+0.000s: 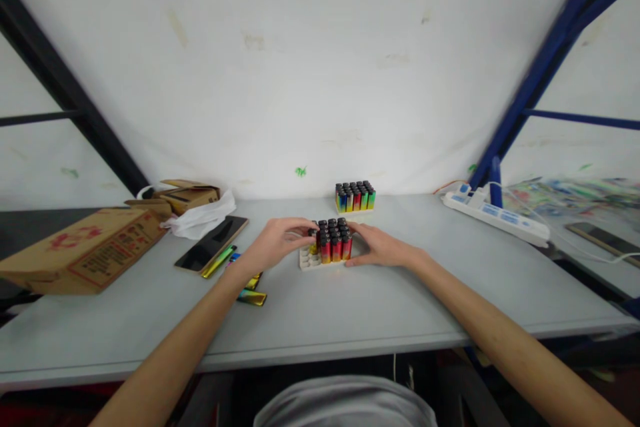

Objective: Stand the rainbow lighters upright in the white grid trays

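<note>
A pale tray (311, 263) with round holes stands near the middle of the table, its left columns bare at the front. Several red and yellow cylinders with black tops (337, 250) are packed upright in the rest of it. My left hand (280, 240) pinches a black-topped cylinder (313, 233) over the tray's left side. At the right side of the tray my right hand (373, 245) rests with thumb and fingers around the edge of the group. Behind, a second filled tray (361, 211) holds several multicoloured cylinders (356, 197).
Shiny coloured pieces (253, 297) lie left of the tray, beside a dark phone-like slab (213, 243). Further left are a white plastic bag (203, 217) and cardboard boxes (95, 247). A white power strip (497, 219) lies at the right.
</note>
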Available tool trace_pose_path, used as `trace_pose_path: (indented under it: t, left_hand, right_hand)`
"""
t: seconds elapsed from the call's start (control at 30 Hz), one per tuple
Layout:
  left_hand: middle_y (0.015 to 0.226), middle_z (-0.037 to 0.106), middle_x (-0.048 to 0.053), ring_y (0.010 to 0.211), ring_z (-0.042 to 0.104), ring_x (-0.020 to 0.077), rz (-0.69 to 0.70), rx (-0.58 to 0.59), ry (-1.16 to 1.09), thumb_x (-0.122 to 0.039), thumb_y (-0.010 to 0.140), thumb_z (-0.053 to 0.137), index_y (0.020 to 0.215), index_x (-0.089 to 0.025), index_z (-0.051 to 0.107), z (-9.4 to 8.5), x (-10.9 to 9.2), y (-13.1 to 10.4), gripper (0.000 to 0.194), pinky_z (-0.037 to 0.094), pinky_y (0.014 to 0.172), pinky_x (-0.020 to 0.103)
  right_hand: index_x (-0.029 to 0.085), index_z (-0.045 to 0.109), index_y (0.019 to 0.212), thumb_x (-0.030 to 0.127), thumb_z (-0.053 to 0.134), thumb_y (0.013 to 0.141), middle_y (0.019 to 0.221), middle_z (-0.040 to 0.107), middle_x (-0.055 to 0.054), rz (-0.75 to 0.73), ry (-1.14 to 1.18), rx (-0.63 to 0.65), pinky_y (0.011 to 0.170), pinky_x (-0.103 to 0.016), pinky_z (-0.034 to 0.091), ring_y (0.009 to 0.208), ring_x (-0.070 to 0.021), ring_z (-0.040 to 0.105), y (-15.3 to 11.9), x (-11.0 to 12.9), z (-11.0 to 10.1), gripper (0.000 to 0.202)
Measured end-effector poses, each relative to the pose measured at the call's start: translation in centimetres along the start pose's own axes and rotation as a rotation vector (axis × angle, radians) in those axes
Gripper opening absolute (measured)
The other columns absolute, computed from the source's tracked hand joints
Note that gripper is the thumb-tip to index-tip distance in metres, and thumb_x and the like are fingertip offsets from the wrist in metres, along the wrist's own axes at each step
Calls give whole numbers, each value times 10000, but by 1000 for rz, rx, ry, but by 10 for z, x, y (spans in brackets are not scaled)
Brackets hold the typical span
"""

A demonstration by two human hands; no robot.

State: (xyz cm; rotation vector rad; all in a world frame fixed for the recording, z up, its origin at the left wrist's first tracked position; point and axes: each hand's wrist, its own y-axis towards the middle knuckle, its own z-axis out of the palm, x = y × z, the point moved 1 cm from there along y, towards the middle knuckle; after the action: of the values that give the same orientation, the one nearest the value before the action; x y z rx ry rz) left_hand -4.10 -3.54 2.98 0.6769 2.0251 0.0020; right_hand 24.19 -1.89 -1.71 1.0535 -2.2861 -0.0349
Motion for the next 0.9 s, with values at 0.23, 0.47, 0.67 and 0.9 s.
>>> trace_pose_path:
  t: [0.23, 0.47, 0.67, 0.9]
  left_hand:
    - [834, 739, 43, 813, 714, 194, 3, -3, -23, -346, 788, 787, 877, -195, 693, 3, -1, 0, 199, 591, 769, 288]
    - [791, 747, 33, 717, 693, 197, -51, -47, 83, -434, 763, 805, 955, -221, 629, -12, -6, -3, 336, 544, 682, 276]
    - [672, 698, 48, 642, 629, 206, -122, -111, 406, -454, 857, 656, 810, -203, 733, -60, -1, -8, 267, 458, 618, 264]
    - [774, 731, 121, 771, 666, 315, -242, -87, 783, -386, 838, 585, 712, -213, 737, -101, 30, -64, 263, 518, 816, 445]
  right_hand:
    - [166, 382, 1542, 560, 810, 775, 1485, 545, -207, 9, 6, -16, 1124, -557, 440, 1311, -368, 575, 0, 1, 0, 963]
    - [148, 365, 1543, 567, 799, 787, 1471, 553, -214, -7, -19, -1, 1119, -545, 453, 1298, -357, 584, 1, -1, 1, 968]
    - [152, 376, 1543, 587, 799, 778, 1454, 565, -219, 9, -12, -13, 1105, -562, 461, 1279, -370, 595, 0, -5, 2, 976]
    - [168, 377, 1553, 615, 778, 786, 1463, 564, -201, 6, 5, -24, 1112, -548, 461, 1285, -364, 594, -2, -6, 3, 973]
